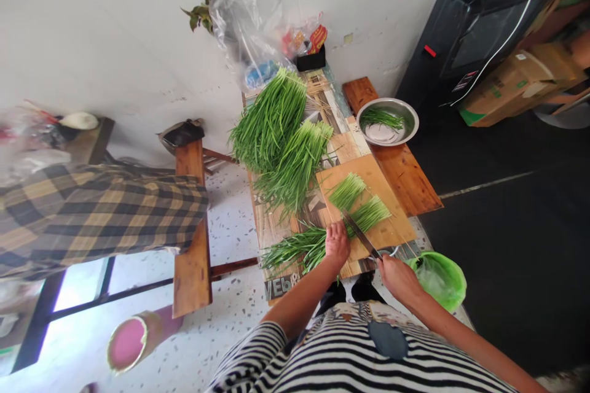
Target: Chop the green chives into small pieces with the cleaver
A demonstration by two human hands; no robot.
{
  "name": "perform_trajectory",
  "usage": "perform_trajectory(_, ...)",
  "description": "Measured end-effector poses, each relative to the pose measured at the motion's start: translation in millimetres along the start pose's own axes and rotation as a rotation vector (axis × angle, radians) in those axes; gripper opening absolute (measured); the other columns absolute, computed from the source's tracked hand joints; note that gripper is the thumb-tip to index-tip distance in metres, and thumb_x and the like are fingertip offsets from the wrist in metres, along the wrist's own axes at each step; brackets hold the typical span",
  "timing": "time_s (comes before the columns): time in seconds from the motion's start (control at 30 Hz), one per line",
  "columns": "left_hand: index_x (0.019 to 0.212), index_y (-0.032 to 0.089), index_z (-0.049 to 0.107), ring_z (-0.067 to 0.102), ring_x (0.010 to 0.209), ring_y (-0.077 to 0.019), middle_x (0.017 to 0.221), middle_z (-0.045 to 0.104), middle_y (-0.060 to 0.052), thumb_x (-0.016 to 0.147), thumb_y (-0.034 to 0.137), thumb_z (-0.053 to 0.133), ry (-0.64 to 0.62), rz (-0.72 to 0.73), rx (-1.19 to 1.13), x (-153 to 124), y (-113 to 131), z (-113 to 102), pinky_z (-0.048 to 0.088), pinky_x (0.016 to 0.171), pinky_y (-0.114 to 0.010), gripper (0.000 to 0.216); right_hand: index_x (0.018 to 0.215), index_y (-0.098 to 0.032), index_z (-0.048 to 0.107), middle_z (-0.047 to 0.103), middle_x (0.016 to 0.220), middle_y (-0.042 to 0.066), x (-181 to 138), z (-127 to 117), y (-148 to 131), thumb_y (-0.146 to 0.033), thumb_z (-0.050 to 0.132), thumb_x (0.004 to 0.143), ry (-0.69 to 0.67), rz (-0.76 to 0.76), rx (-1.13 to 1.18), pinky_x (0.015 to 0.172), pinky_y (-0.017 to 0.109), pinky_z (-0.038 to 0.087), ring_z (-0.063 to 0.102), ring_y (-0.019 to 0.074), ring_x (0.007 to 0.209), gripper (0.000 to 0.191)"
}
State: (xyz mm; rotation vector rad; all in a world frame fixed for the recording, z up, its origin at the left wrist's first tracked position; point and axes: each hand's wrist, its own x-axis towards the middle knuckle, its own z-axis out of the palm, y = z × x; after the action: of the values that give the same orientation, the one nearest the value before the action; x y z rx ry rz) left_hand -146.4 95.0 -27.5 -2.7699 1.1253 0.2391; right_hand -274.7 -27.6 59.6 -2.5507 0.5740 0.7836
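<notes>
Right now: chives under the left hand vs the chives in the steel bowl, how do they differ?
The bundle under the left hand lies long on the cutting board, with the knife in the right hand across it. The chives in the steel bowl are a small loose clump, untouched, in the steel bowl on the bench. Both are thin green stalks.

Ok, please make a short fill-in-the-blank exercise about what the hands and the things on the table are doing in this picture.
1. The right hand grips a ____ whose blade lies across the chives on the cutting board.
2. The left hand presses down on a bundle of chives lying on the ____.
3. The metal bowl stands on a wooden ____ beside the table.
4. The bin by the right hand is lined with a ____ bag.

Missing words: knife; table; bench; green
</notes>
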Motion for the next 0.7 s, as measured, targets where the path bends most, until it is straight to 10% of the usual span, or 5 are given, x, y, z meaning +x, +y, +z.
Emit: perform_trajectory(0.7,0.099,0.006,0.061,0.062,0.088,-0.0282,0.093,0.064,-0.020,0.082,0.004,0.040,-0.126,-0.101,-0.306,14.3,-16.7,-48.9,0.046,0.080,-0.042,0.028,0.090,-0.012,0.062,0.071,0.083,0.016,42.0,21.8,-3.1,-0.031,0.029,0.097,0.062,0.004,-0.011,0.064,0.028,0.043,0.069,0.0236,0.079,0.038)
